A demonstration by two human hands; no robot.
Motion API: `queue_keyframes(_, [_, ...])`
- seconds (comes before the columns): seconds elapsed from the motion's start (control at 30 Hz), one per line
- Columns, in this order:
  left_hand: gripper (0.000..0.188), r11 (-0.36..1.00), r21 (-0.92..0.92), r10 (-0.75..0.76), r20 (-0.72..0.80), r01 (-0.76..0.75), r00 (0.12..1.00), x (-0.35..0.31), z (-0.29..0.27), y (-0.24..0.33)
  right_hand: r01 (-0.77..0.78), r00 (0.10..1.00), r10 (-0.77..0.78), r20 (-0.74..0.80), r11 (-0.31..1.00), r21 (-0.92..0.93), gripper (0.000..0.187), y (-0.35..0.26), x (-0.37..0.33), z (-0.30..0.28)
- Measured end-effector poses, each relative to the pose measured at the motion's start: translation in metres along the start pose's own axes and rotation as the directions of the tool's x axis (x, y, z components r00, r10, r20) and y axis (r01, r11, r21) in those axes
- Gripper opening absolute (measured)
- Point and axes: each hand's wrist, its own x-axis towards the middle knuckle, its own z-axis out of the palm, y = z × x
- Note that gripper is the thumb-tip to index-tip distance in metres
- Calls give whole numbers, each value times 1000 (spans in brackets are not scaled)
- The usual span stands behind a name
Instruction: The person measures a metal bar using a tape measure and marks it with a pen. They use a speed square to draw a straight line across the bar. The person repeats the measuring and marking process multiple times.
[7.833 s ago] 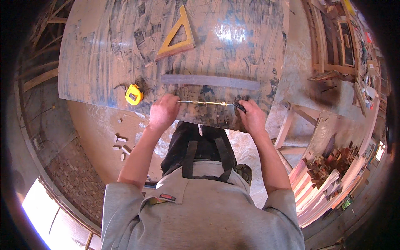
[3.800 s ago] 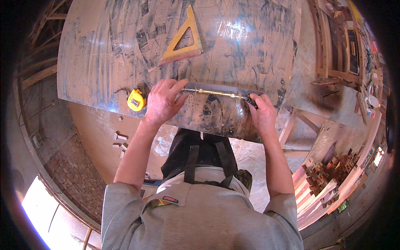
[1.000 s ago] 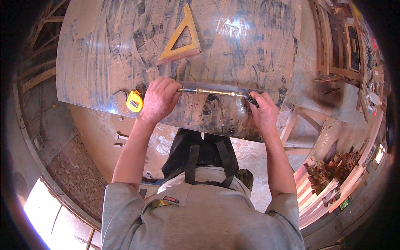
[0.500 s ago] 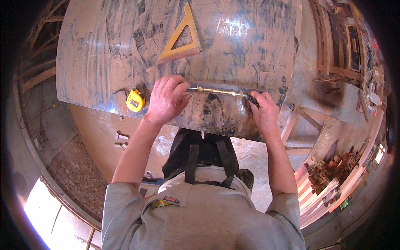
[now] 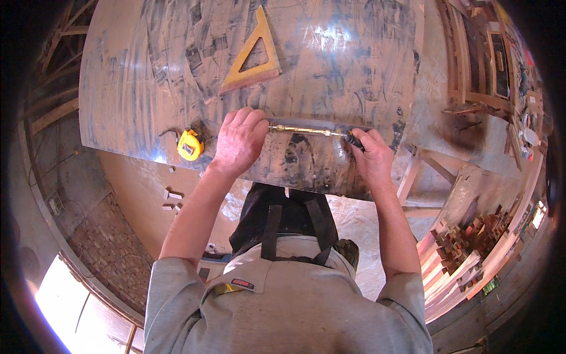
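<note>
A slender brass-coloured rod with a black handle [image 5: 306, 130] lies crosswise between my hands, low over the near part of a scuffed sheet-topped table [image 5: 141, 88]. My right hand [image 5: 374, 158] is closed round the black handle at its right end. At the other end my left hand [image 5: 240, 138] is closed, knuckles up, and hides the rod's left tip. Left of that hand sits a yellow tape measure [image 5: 190, 145]. Beyond the rod lies a yellowish triangular set square [image 5: 252, 62] with a reddish lower edge.
Stacked offcuts and boards [image 5: 477, 253] lie at the lower right, near a wooden support [image 5: 436, 167] beside the table. Small wood blocks [image 5: 172, 193] rest on the floor at the left. The table's near edge runs just in front of my body.
My left hand has turned slightly, and its thumb no longer shows. The rod and right hand have barely moved.
</note>
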Motion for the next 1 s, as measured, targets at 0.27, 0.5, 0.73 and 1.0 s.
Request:
queue_keyframes(0.27, [19,1000,-2,-10,21,10,1000,-2,0,2,-9,999,11,39,999,-39,37,1,1,-1])
queue_keyframes(0.5, [20,998,-50,-27,25,28,999,-4,3,2,-10,1000,10,-2,997,71,38,-8,1,-20])
queue_keyframes(0.73, [20,997,-72,-19,-31,17,999,-6,-3,9,274,950,-253,185,957,-100,34,-80,35,-32])
queue_keyframes(1.0, [20,993,-115,11,-77,-20,997,-5,-31,21,413,860,-322,396,895,-168,12,-95,49,-27])
